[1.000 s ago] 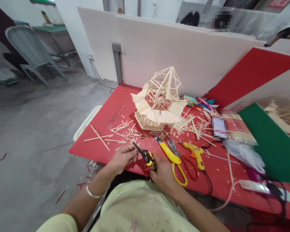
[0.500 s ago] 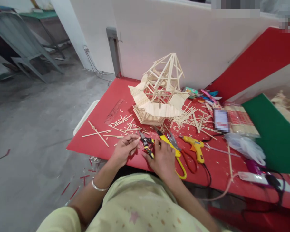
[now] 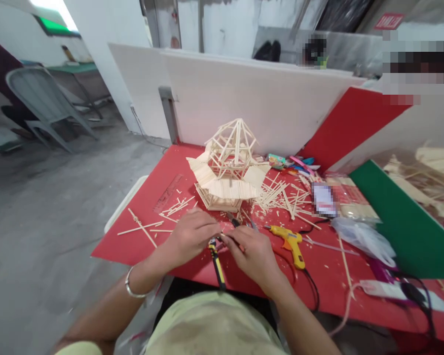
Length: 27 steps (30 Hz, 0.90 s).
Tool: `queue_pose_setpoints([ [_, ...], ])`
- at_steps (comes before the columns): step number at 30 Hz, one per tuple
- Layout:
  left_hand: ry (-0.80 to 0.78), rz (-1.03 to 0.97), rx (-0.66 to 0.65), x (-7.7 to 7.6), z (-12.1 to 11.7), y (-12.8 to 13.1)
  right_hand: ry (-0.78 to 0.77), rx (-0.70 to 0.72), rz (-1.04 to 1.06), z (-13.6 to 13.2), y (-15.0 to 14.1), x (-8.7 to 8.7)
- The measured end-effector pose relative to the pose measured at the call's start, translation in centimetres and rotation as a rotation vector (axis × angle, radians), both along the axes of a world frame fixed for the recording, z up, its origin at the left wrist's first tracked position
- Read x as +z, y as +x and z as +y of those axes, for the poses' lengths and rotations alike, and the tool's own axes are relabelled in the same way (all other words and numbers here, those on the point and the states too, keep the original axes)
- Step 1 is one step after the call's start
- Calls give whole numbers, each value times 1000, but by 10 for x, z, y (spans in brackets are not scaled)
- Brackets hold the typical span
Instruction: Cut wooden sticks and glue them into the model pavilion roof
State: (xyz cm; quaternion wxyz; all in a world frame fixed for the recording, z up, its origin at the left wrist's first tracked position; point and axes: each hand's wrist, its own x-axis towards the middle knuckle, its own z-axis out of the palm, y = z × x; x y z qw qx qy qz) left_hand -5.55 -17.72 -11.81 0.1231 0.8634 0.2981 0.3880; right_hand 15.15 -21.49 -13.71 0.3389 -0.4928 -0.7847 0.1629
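My left hand point(image 3: 192, 235) is closed, its thumb and fingers pinching a small pale piece of wooden stick point(image 3: 222, 235). My right hand point(image 3: 255, 250) meets it there, fingertips pressed together at the same piece. Beneath them lie pliers point(image 3: 217, 266) with black and yellow handles, jaws partly hidden. A dark tool tip point(image 3: 234, 221) pokes out beyond my right fingers; the rest is covered. Just ahead stands a model of wooden sticks point(image 3: 229, 190), with a slatted lower roof and an open pointed frame on top.
Loose sticks point(image 3: 277, 197) and chips litter the red table point(image 3: 192, 268). A yellow glue gun point(image 3: 290, 242) with a cord lies right of my hand. A clear ruler point(image 3: 167, 193) is at left. White boards point(image 3: 251, 93) close off the back; a green board point(image 3: 407, 227) leans at right.
My right hand has left the pliers and come to my left fingertips. The pliers now lie with their handles pointing toward me. The view has tilted upward.
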Motion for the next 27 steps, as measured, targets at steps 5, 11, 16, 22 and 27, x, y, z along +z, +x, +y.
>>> queue_pose_setpoints([
  [5,-36,-372,276,54,38,-3,137,-216,325,27,-9,40],
  [11,-559,-620,191,90,124,16,387,-481,384,73,-29,61],
  [16,-852,-616,42,107,161,30,518,-584,273,98,-38,51],
  [22,-1005,-596,10,117,172,37,464,-618,277,115,-40,38],
  [27,-1057,-578,36,120,179,42,453,-616,285,119,-42,36],
])
